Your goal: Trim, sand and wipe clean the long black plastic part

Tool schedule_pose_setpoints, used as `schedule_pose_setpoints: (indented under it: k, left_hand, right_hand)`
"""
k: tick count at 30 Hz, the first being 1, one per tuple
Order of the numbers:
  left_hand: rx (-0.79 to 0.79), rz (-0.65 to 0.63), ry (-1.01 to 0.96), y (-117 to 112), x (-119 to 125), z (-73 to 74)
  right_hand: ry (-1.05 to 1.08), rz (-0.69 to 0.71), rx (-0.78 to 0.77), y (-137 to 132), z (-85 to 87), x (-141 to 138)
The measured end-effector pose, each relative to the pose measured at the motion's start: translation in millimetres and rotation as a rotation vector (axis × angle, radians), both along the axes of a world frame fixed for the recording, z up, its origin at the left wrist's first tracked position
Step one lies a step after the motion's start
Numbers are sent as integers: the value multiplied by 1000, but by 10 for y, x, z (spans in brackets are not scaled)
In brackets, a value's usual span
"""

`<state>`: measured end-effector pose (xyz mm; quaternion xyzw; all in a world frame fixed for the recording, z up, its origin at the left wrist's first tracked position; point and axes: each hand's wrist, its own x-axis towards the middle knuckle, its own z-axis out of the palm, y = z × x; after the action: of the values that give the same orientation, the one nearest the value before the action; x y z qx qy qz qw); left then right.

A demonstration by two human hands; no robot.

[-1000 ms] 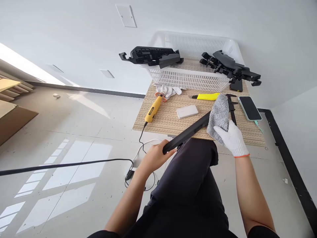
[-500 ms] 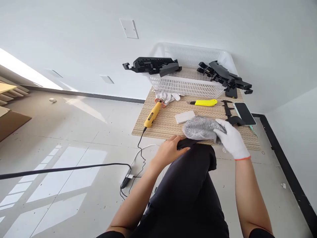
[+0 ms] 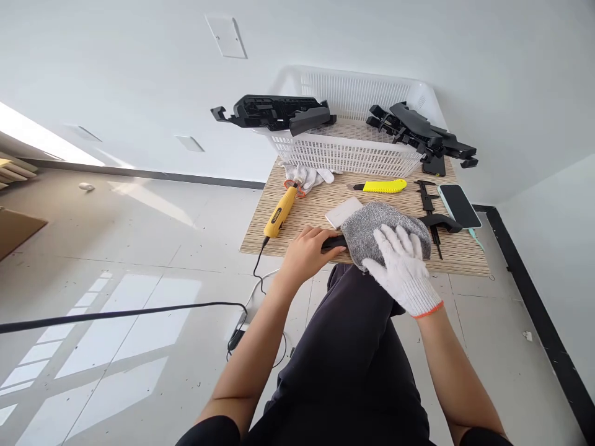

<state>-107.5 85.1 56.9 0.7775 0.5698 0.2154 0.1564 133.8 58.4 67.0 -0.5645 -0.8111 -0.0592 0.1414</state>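
A long black plastic part (image 3: 441, 221) lies across the front of the table, its middle covered by a grey cloth (image 3: 360, 232). My bare left hand (image 3: 309, 254) grips the part's left end, thumb in front and fingers over the top. On the cloth rests my right hand (image 3: 400, 263), in a white knitted glove with an orange cuff; its fingers are spread and lie flat, pressing the cloth over the part. A small white box (image 3: 343, 212) sits just behind the cloth, partly overlapped by it.
A yellow corded power tool (image 3: 281, 214), a pair of white gloves (image 3: 311, 178), a yellow utility knife (image 3: 383, 186), black calipers (image 3: 426, 198) and a phone (image 3: 460, 206) lie on the table (image 3: 255, 238). Behind stands a white basket (image 3: 344, 155) with black plastic parts (image 3: 279, 113) across it.
My right hand has moved left from the cloth's right end and spread flat on top of it. The cloth now drapes over the black part. My left hand has shifted slightly up and left.
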Motion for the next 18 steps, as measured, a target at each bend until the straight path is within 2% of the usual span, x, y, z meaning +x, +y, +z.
schedule_pose_setpoints:
  k: [2, 5, 13, 18]
  left_hand:
    - [39, 4, 12, 17, -41, -55]
    - [96, 41, -1, 3, -136, -129]
    - [146, 34, -57, 3, -264, -255]
    - [145, 7, -52, 38, -272, -263]
  right_hand:
    - [-8, 6, -45, 2, -122, -32]
    - [24, -8, -46, -25, -200, -44]
    - [81, -100, -36, -96, -197, -210]
    - [95, -38, -30, -46, -160, -346]
